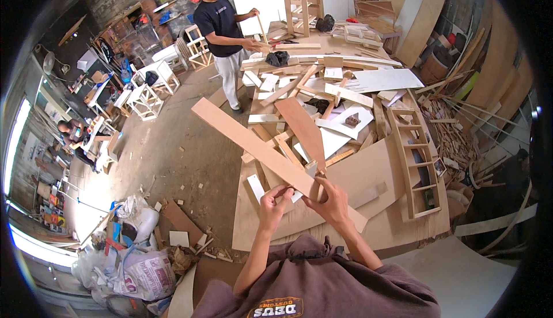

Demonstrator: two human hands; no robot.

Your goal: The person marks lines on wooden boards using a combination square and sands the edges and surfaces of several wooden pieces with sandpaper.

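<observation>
A long flat light-brown wooden board [253,145] slants up and to the left from my hands, above the cluttered worktable [340,234]. My right hand [329,201] grips its near end, thumb toward the end and fingers partly hidden behind it. At the board's lower edge, my left hand [275,205] is closed with thumb and fingertips together, seemingly on that edge. A small white piece [296,196] shows between the two hands; whether either hand touches it I cannot make out. Just beyond the right hand lies a darker brown curved panel [302,125].
Wood offcuts cover the table's middle. A ladder-like wooden frame [416,162] lies at its right side. Across the table's far left stands a person [222,27] handling wood strips. Filled sacks [141,275] sit on the floor at lower left. Scrap wood [446,131] piles up to the right.
</observation>
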